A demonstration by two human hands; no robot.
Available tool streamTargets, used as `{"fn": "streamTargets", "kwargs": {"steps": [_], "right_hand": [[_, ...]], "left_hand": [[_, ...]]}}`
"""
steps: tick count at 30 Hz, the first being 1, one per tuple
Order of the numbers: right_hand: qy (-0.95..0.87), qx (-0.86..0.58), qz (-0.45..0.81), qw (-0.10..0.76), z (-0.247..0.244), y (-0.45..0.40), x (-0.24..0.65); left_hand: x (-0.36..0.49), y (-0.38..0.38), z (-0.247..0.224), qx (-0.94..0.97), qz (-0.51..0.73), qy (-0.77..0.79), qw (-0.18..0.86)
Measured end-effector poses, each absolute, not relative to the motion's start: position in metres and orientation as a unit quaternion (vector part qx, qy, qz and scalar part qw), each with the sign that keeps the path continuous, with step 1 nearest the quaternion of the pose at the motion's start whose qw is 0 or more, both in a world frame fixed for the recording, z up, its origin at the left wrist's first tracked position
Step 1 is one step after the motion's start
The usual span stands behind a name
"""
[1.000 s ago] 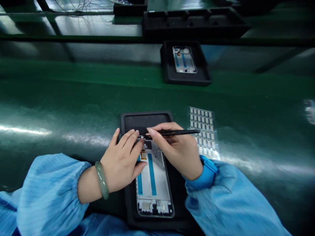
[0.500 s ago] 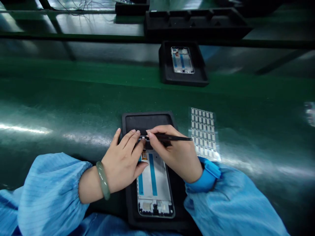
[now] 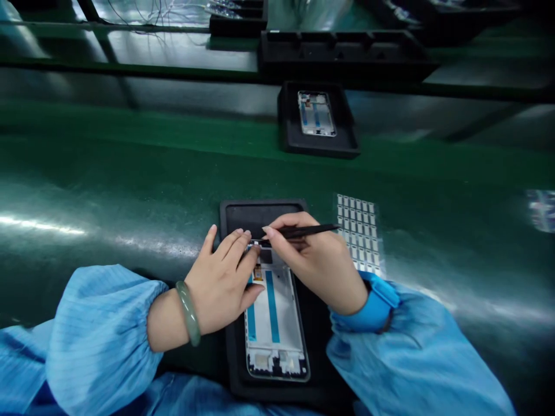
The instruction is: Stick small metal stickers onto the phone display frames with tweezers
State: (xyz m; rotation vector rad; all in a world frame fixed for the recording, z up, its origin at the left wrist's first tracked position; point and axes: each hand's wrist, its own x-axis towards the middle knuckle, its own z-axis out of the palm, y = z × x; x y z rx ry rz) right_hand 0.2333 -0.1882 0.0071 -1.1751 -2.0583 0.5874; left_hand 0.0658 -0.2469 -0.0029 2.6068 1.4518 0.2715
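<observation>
A phone frame [image 3: 286, 312] with a silver-white inside and blue strips lies in a black foam tray [image 3: 260, 214] in front of me. My left hand [image 3: 223, 274] rests with spread fingers over its upper left part, fingertips by the top edge. Between the thumb and fingers of my right hand [image 3: 323, 260] are black tweezers [image 3: 307, 230], held nearly level. Their tips reach the frame's top edge beside my left fingertips. A small white piece shows there, but I cannot make out whether the tips touch it. An orange flex cable [image 3: 258, 273] sits below my left fingers.
To the right lies a sheet of small pale stickers [image 3: 359, 228], partly behind my right hand. Farther back, another phone frame [image 3: 316, 113] sits in a second black tray [image 3: 318, 145]. A long compartmented black tray [image 3: 347, 55] stands on the raised shelf behind.
The tweezers' rear end has tilted up a little, and my right hand has shifted slightly. My left hand keeps its place on the frame. The whole view has moved a little.
</observation>
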Motion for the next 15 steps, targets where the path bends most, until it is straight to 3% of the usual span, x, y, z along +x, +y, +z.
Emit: {"fn": "streamTargets", "kwargs": {"steps": [9, 15], "right_hand": [[-0.806, -0.447, 0.186, 0.341, 0.0015, -0.1907, 0.2339], [-0.77, -0.468, 0.228, 0.369, -0.0023, -0.1921, 0.2355]], "left_hand": [[0.066, -0.2469, -0.0028, 0.866, 0.093, 0.486, 0.07], [0.0661, -0.247, -0.003, 0.867, 0.09, 0.484, 0.08]]}}
